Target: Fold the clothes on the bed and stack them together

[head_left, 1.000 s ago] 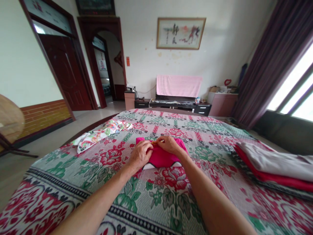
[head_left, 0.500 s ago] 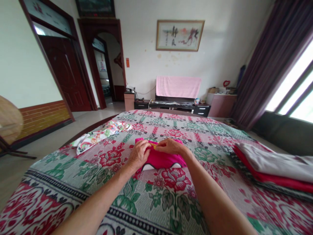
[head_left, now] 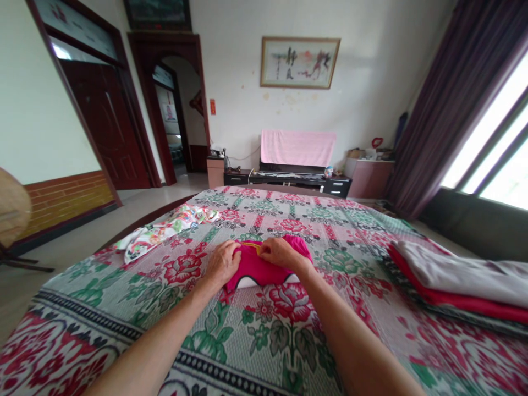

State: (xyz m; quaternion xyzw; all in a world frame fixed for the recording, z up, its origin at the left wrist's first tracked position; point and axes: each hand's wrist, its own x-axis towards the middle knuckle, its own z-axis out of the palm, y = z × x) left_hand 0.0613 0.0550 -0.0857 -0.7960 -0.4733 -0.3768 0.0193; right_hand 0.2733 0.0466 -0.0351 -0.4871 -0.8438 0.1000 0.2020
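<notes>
A bright pink garment (head_left: 264, 269) with white, black-edged parts along its near side lies folded on the flowered cloth (head_left: 185, 313). Across its upper part runs a narrow yellow tape measure (head_left: 249, 245). My left hand (head_left: 225, 263) rests at the garment's left side, its fingers closed on the left end of the tape. Further right, my right hand (head_left: 281, 254) pinches the tape between thumb and fingers, over the middle of the garment. The fingertips of both hands are partly hidden.
A crumpled white patterned cloth (head_left: 165, 228) lies at the left. At the right sits a folded stack with a grey garment (head_left: 466, 269) over a red one (head_left: 445, 294). Beyond the table stands a low black cabinet (head_left: 284, 179) under a pink towel (head_left: 297, 147).
My left hand has moved left, away from my right hand, and more of the yellow tape measure shows between them. The right hand has shifted slightly left.
</notes>
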